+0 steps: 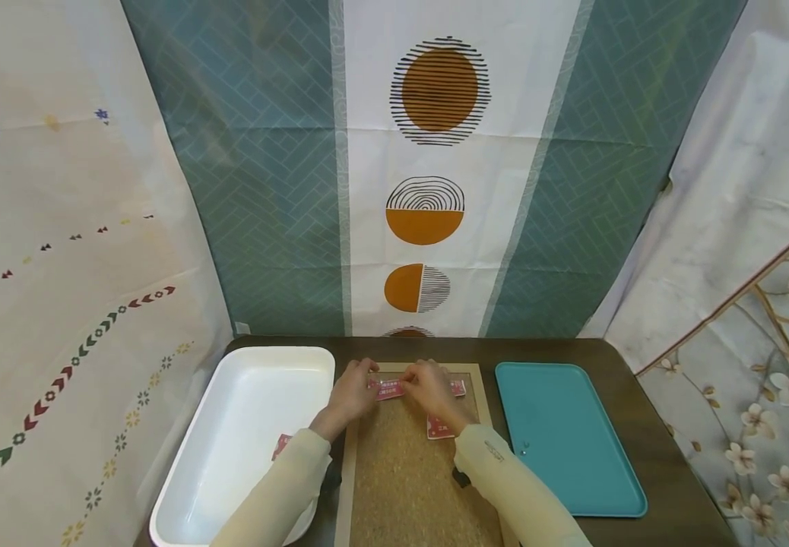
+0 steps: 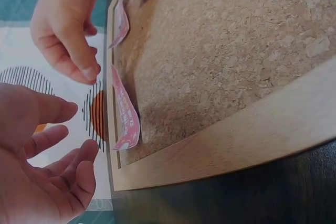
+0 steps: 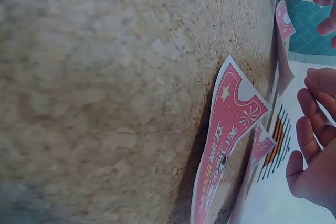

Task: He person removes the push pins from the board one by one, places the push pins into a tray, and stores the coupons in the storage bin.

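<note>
A framed cork board [image 1: 401,479] lies on the table, with red-and-white paper coupons along its far end. My left hand [image 1: 356,391] hovers by the left coupon [image 1: 389,390] at the far left corner. My right hand [image 1: 430,386] is bent over that coupon's right end. In the left wrist view, both hands have loosely bent fingers with nothing visible between them, and the left coupon [image 2: 126,116] curls up from the cork. A nearer coupon [image 3: 220,135] bears a small round pin head [image 3: 222,162]. Another coupon [image 1: 458,388] sits at the far right corner.
To the left stands a white tray [image 1: 189,456] holding a red coupon [image 1: 281,445], partly behind the left sleeve. A teal tray [image 1: 572,433] with a few small shiny pieces [image 1: 524,450] lies to the right. Patterned cloths hang behind the dark table [image 1: 675,486] and at both sides.
</note>
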Demonstrator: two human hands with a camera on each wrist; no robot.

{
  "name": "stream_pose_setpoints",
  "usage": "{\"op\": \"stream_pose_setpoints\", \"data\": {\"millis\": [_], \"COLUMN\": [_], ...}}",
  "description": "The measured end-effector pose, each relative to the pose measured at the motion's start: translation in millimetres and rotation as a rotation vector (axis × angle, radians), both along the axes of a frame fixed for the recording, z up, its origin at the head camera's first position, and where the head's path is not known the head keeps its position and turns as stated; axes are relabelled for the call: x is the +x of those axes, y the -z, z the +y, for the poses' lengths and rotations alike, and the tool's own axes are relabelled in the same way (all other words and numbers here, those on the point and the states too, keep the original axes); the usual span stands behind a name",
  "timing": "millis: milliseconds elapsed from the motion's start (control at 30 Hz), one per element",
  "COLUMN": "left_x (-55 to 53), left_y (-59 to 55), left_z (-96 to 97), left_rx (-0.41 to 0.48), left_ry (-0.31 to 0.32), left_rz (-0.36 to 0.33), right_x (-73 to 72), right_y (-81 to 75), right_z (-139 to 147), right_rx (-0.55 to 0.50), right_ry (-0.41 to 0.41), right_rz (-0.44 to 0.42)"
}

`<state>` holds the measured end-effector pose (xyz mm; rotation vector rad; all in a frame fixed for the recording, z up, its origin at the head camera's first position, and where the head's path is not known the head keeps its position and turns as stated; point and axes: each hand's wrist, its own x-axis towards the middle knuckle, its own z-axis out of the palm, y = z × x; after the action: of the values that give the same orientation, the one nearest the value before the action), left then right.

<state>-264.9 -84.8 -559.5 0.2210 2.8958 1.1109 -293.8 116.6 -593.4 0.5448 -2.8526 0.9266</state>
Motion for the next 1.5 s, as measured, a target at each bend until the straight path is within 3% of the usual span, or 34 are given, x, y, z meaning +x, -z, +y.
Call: {"op": "stream_pose_setpoints", "data": {"millis": [300, 600, 933, 1100, 1233, 1500], "left_x": [-4.9, -8.3, -15.3, -21.7, -25.1, -33.2], "left_y": [7.2, 2.8, 2.6, 3.2, 7.5, 26.2], "left_z": [3.1, 8.0, 14.4, 14.8, 13.1, 11.1], "left_rx": [-0.022, -0.064, -0.082, -0.092, -0.097, -0.112], "left_ry": [0.005, -0.009, 0.007, 0.015, 0.012, 0.012], "left_rz": [0.026, -0.003, -0.110, -0.126, -0.133, -0.112], "right_x": [-9.5, -12.6, -15.1, -19.0, -21.0, -25.8], "right_y": [3.8, 7.6, 9.2, 9.3, 8.7, 10.7], "right_z": [-13, -22, -28, -33, -36, -45], "right_rx": [0.007, 0.049, 0.081, 0.073, 0.044, -0.001], "right_ry": [-0.019, -0.007, 0.005, 0.005, 0.005, 0.006], "right_rz": [-0.009, 0.016, -0.024, -0.067, -0.129, -0.143]}}
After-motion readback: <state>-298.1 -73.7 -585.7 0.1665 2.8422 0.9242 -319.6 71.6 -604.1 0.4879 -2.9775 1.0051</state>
